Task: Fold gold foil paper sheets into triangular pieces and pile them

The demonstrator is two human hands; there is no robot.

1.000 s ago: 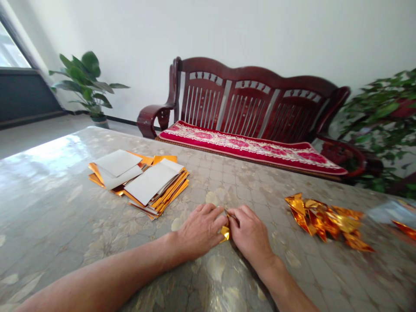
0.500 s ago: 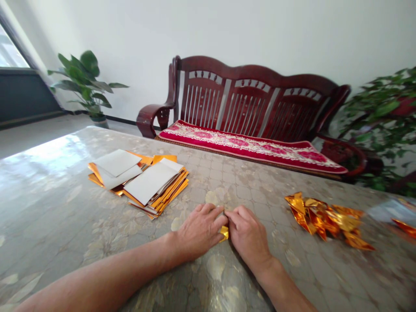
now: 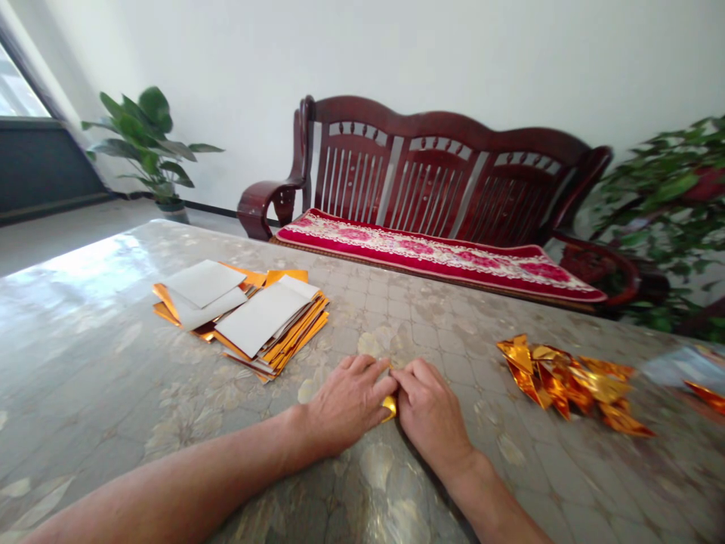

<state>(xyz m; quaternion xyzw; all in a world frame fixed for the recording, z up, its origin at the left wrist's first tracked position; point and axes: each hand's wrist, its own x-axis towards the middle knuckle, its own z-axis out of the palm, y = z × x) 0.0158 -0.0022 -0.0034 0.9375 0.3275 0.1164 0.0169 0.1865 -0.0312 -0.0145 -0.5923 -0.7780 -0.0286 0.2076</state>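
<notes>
A small piece of gold foil paper (image 3: 389,408) lies on the table between my two hands, mostly covered by fingers. My left hand (image 3: 354,397) presses it from the left, fingers bent over it. From the other side my right hand (image 3: 427,400) pinches its edge, with the thumb and forefinger close to the left fingertips. To the left sits a stack of gold foil paper sheets (image 3: 269,313), several with the pale backing up. Folded gold foil pieces (image 3: 572,381) lie in a heap to the right.
The table (image 3: 186,468) has a patterned, shiny cover. At the right edge is a clear plastic wrapper (image 3: 677,366) with orange foil by it. Beyond the table stand a dark wooden bench (image 3: 430,181) with a red runner and a potted plant (image 3: 150,136).
Both hands stay almost in place. My right hand has shifted very slightly left, and a little less of the gold foil paper shows between the hands.
</notes>
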